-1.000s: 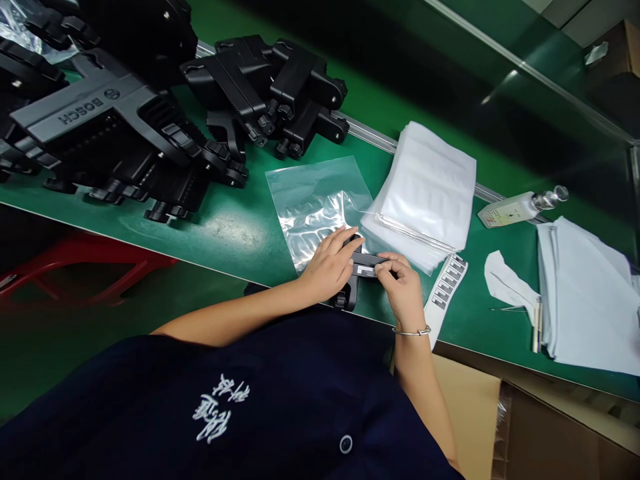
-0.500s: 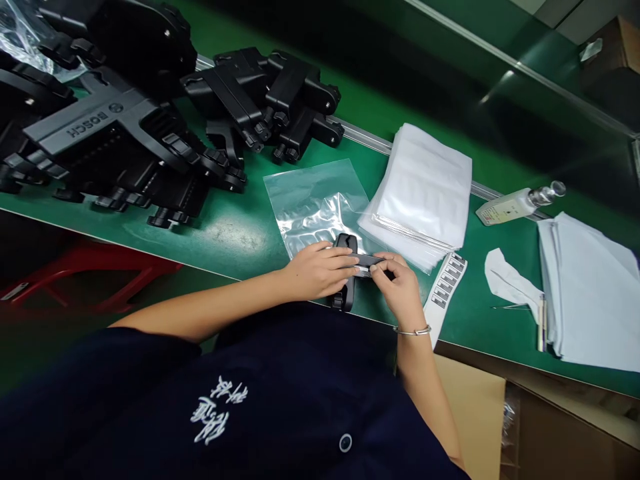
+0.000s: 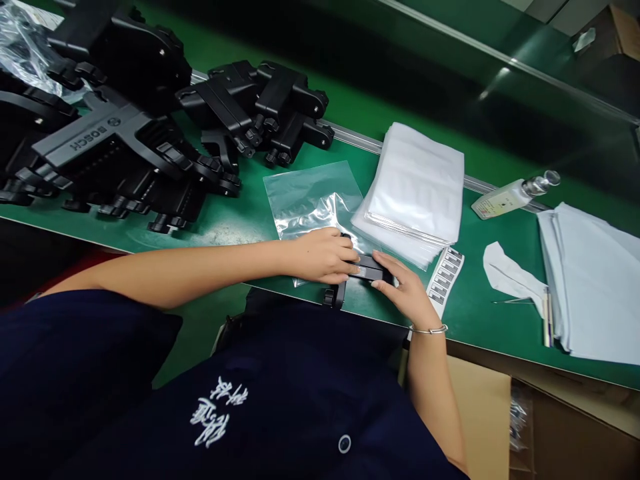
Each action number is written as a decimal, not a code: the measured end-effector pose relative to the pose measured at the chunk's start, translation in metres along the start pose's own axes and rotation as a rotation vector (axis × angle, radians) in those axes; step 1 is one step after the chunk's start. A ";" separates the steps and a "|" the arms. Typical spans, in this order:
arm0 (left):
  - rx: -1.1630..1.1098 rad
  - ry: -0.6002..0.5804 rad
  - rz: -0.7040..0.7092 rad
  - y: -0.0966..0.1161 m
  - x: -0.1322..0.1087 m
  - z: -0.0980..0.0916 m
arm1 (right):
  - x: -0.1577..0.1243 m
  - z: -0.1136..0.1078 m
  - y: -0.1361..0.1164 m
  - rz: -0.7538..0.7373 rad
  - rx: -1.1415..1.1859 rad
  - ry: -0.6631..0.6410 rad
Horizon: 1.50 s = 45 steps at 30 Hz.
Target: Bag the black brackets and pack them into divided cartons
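My left hand (image 3: 325,255) is closed over the small black part (image 3: 369,269) and my right hand (image 3: 407,293) pinches its right end. The part sits at the near edge of the green table (image 3: 235,230), on the corner of the clear bag (image 3: 310,193), near the strip of stickers (image 3: 445,277). I think it is best to hold the part flat and firm and rub the pale patch on top down slowly, so it sits straight. The long bar lies side to side between my hands, right end a bit nearer me, and a short leg (image 3: 336,295) pokes toward my body.
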<state>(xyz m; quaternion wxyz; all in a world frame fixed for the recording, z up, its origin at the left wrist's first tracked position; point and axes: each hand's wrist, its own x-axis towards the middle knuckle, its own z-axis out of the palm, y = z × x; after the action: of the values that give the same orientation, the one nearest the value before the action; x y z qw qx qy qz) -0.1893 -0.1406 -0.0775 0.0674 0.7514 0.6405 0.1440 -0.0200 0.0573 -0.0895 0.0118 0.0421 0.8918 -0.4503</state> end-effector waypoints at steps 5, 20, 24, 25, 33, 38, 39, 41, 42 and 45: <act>0.068 -0.013 -0.013 0.017 0.015 0.004 | 0.001 0.000 0.006 -0.026 -0.051 0.020; -0.017 0.013 -0.535 0.031 -0.009 0.053 | -0.056 0.001 -0.020 -0.400 -0.535 0.642; -0.003 -0.065 -0.479 0.050 -0.007 0.057 | -0.066 -0.001 -0.023 -0.386 -0.579 0.670; -0.010 -0.073 -0.468 0.055 -0.009 0.058 | -0.069 -0.001 -0.025 -0.377 -0.540 0.678; -0.058 -0.179 -0.278 0.059 -0.016 0.064 | -0.069 0.000 -0.030 0.031 0.292 0.677; -0.020 -0.138 -0.372 0.045 -0.007 0.063 | -0.059 0.002 -0.029 0.172 0.864 0.626; -0.039 -0.150 -0.333 0.046 -0.006 0.065 | -0.058 0.002 -0.031 0.190 0.932 0.605; -0.086 -0.174 -0.238 0.045 -0.006 0.067 | -0.058 0.001 -0.035 0.229 1.037 0.571; -0.095 -0.171 -0.223 0.043 -0.005 0.067 | -0.057 0.000 -0.037 0.248 1.082 0.559; -0.051 -0.100 -0.326 0.037 -0.003 0.066 | -0.056 0.000 -0.044 0.269 1.148 0.542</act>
<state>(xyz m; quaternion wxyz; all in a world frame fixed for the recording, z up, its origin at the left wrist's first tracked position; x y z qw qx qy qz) -0.1343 -0.1441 -0.1299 0.1406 0.6420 0.7457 0.1098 0.0322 0.0275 -0.0514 -0.1817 0.2651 0.4676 -0.8234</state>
